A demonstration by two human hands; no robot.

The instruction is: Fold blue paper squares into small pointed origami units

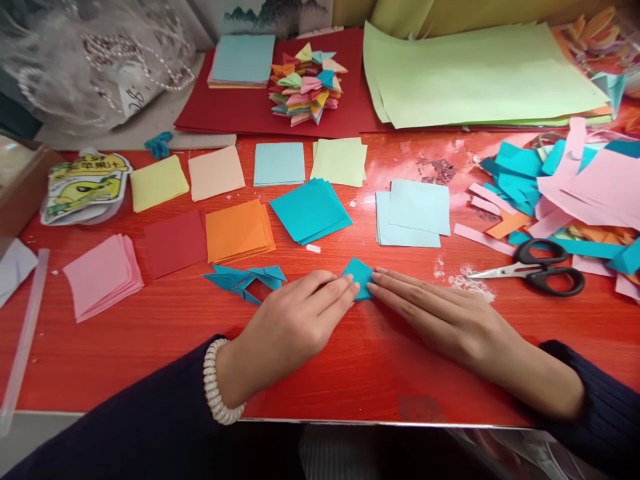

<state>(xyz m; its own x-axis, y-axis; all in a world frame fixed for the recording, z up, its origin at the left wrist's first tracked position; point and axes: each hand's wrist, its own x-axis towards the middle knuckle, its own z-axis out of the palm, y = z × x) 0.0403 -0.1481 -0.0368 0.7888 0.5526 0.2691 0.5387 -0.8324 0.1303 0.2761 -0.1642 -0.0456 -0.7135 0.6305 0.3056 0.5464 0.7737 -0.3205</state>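
Observation:
A small folded blue paper (359, 272) with a pointed top lies on the red table between my two hands. My left hand (305, 310) has its fingertips closed on the left side of the paper; its thumb is hidden. From the right, my right hand (445, 310) holds the paper's edge, its fingers long and pressed together, thumb out of sight. Just left of my left hand rest several folded blue paper pieces (240, 280). Beyond the folded paper sits a stack of blue paper squares (310, 210).
Stacks of orange (237, 230), red (175, 243), pink (103, 275) and pale blue paper (415, 213) lie around. Black-handled scissors (530, 268) rest at the right beside paper scraps (560, 193). Behind stands a multicoloured folded-paper model (307, 87) near large green sheets (480, 77).

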